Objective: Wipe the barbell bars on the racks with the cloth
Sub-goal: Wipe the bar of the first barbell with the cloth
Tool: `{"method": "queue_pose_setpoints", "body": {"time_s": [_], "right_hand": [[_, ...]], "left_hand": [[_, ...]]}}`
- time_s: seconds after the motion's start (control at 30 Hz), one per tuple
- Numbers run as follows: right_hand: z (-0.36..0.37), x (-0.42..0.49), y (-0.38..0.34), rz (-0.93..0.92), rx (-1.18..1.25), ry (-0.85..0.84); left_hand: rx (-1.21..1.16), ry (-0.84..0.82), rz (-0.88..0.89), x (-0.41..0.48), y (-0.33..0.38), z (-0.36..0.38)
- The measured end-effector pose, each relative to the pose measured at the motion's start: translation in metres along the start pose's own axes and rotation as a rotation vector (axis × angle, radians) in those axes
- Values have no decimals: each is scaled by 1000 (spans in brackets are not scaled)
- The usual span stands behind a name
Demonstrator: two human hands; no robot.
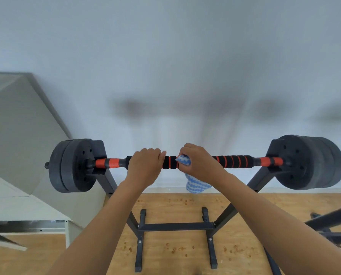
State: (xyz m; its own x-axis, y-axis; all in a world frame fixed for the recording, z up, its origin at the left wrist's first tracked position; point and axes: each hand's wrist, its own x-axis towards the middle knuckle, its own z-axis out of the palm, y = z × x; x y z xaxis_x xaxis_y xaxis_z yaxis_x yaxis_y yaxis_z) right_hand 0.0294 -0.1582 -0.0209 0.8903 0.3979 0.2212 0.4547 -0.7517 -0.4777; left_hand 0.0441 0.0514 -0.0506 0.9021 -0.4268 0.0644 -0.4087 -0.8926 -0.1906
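Observation:
A barbell bar with black foam grip and orange bands lies across a black rack, with dark weight plates at both ends. My left hand grips the bar left of its middle, fingers curled over the top. My right hand holds a blue-and-white patterned cloth wrapped against the bar just right of the middle. The cloth's loose end hangs below the bar. The stretch of bar under both hands is hidden.
Left weight plates and right weight plates sit outside the rack's cradles. A white wall stands close behind. The wooden floor is speckled with small marks. A pale angled panel stands left, and another dark frame enters at right.

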Motion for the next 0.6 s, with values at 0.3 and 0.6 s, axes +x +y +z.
{"method": "queue_pose_setpoints", "body": {"time_s": [0.3,0.6], "right_hand": [[7,-2,4,-40,-47,22],[-4,-2,7,-95,-34,-83]], "left_hand": [[50,92,-99,-4,12,3],[3,-192,26,26,-10,-14]]}}
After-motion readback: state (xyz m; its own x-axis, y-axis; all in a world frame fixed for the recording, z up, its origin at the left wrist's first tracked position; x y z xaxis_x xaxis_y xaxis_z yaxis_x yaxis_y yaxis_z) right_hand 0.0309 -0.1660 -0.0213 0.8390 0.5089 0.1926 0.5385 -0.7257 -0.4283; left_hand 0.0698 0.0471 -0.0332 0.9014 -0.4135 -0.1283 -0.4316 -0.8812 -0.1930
